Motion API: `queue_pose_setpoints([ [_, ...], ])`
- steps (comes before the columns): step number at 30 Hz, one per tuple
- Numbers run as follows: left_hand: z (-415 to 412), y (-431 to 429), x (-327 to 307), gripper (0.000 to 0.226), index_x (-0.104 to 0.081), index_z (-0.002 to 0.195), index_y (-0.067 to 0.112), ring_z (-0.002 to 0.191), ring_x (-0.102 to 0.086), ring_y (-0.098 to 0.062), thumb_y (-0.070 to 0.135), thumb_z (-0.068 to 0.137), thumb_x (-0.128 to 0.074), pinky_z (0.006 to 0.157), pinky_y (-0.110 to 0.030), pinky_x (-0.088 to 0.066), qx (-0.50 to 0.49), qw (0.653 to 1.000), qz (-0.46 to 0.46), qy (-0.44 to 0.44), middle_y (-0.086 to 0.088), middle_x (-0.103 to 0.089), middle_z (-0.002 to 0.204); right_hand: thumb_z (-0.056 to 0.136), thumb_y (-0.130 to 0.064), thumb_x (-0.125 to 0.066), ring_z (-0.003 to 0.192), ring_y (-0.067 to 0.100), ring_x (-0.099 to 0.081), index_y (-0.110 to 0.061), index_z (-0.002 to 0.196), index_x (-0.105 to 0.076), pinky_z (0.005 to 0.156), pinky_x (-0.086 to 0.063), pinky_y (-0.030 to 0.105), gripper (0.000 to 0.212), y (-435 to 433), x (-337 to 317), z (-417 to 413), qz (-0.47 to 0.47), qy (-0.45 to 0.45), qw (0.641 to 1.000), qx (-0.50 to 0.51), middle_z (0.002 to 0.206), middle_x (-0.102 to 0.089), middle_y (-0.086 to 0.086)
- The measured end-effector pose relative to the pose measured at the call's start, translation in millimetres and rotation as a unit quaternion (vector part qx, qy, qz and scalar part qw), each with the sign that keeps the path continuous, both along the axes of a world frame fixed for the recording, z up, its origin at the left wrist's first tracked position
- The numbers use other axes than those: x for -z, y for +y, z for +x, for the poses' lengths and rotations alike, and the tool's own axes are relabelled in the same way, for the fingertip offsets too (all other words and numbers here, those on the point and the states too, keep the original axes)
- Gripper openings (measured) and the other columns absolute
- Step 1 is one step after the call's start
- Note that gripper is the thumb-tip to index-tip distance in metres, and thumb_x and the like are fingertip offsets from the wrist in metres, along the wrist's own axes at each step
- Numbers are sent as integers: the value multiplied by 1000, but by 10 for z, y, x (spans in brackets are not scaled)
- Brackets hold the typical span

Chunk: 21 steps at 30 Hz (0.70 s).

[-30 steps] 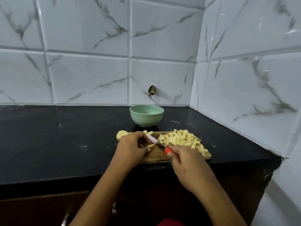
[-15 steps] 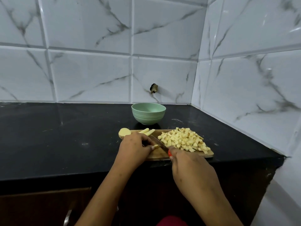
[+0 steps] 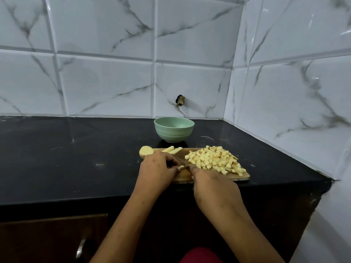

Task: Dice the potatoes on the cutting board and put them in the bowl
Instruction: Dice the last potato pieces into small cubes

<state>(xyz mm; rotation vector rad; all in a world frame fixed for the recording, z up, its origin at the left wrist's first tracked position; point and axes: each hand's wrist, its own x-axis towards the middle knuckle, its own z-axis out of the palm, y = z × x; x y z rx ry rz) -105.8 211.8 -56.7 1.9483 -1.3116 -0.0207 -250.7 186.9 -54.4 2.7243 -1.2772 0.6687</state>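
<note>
Left hand [image 3: 157, 168] curls over a potato strip [image 3: 181, 166], steadying it for cutting; right hand [image 3: 214, 186] grips the knife [image 3: 180, 161]; diced pile [image 3: 214, 161] sits aside, clear of the blade.

A glossy black surface [image 3: 76, 158] runs along marble-patterned wall tiles [image 3: 106, 88] into a corner at 2 o'clock. Directly on it, near the front edge, lies a wooden cutting board [image 3: 244, 177]. A pale green bowl [image 3: 174, 130] stands at the board's 12 o'clock, just apart from it. A potato half [image 3: 146, 150] sits at the board's 10 o'clock corner; whether it rests on the board or the surface is unclear.
</note>
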Motion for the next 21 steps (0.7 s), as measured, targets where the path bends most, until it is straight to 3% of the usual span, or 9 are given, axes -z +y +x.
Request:
queue_pose_setpoints([
  [6,44,62,7,11,-74,89,31,80,-57,4,24,80,-73,60,-2,-37,22,1000,-20,6,19,-64,84,100,-16,-42,74,11,-48,-32,149,-22,52,-35,23,55,99,13,-106,18,-26,999,-24,94,-57,-5],
  [11,22,64,15,10,-73,81,30,80,-61,3,21,79,-75,67,-5,-42,24,999,-38,21,15,-69,86,97,-9,-44,86,18,-55,-23,149,-24,64,-40,30,58,157,-19,3,34,12,999,-14,107,-62,2],
  [16,60,129,40,17,-72,92,28,88,-60,2,16,80,-72,70,-4,-41,38,999,-37,8,15,-68,92,99,-16,-43,77,13,-49,-31,148,-26,54,-37,25,54,123,-54,-96,8,-26,1000,-14,102,-61,-2],
  [19,83,164,55,13,-72,89,29,82,-57,3,21,79,-74,62,-3,-38,12,999,-45,3,18,-64,85,100,-18,-43,76,13,-51,-32,148,-24,51,-34,22,54,194,-16,-167,12,-21,999,-36,95,-57,-4],
  [21,66,167,61,9,-73,86,29,77,-54,5,22,80,-73,57,-3,-35,-3,999,-45,-12,20,-62,81,100,-16,-43,85,17,-59,-29,149,-23,59,-42,26,54,243,0,-118,24,5,999,-31,99,-61,0],
])
